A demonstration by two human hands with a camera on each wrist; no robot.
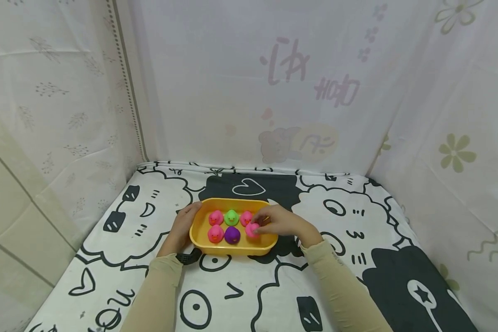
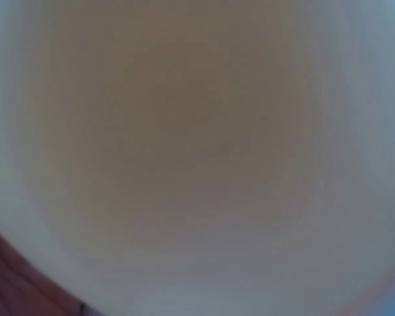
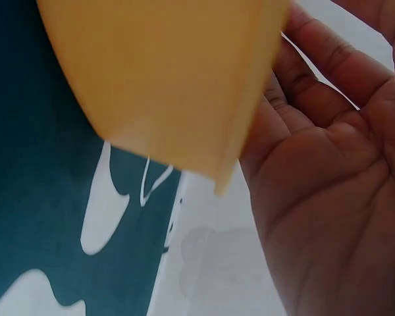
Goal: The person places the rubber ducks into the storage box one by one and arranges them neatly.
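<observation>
A yellow tray (image 1: pixel 232 250) holds two rows of small toy ducks. In the far row a green duck (image 1: pixel 231 217) sits between a pink duck (image 1: pixel 216 217) and another pink duck (image 1: pixel 246 218). A pink duck (image 1: pixel 216 234) and a purple duck (image 1: pixel 232 235) make up the near row's left and middle. My right hand (image 1: pixel 280 221) reaches over the tray's right end and pinches the near-right pink duck (image 1: pixel 251 230). With my left hand (image 1: pixel 185 224) I hold the tray's left end. The left wrist view is a close blur.
A black-and-white cartoon-print cloth (image 1: pixel 232 295) covers the surface under the tray. Pale printed curtains hang at the back (image 1: pixel 216 92), left (image 1: pixel 66 92) and right (image 1: pixel 452 115). A dark wristband (image 1: pixel 188 257) is on the left wrist.
</observation>
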